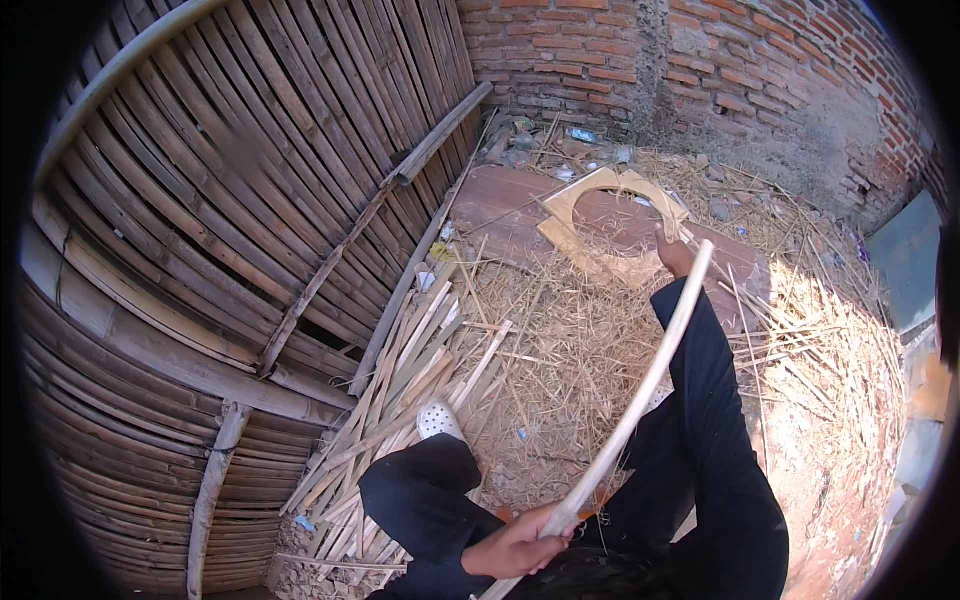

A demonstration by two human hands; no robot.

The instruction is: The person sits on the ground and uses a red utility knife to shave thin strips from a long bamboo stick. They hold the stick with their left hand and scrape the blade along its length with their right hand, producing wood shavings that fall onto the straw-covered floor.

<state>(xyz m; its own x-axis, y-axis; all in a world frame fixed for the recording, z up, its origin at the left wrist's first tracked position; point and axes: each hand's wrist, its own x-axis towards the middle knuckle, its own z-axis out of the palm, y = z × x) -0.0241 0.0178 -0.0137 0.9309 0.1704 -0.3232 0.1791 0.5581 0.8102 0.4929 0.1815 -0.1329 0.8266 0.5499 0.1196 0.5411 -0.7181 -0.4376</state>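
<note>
My left hand [515, 548], low in the middle, is closed around a long, pale, slightly curved bamboo strip [640, 400]. The strip slants up and to the right across my lap, and its upper end passes in front of my right sleeve. Stretched far forward, my right hand [675, 256] appears closed at the right corner of a yellowish wooden board with a large round cut-out [565, 235]. Whether it grips the board or a thin pale piece beside it I cannot make out. Straw-like shavings lie around and partly over the board.
Split bamboo strips [400, 400] are heaped at left beside my white shoe [438, 421]. A bamboo slat wall [220, 180] rises on the left, a brick wall [740, 60] at the back. Shavings [540, 370] cover the ground; thin sticks [800, 330] lie at right.
</note>
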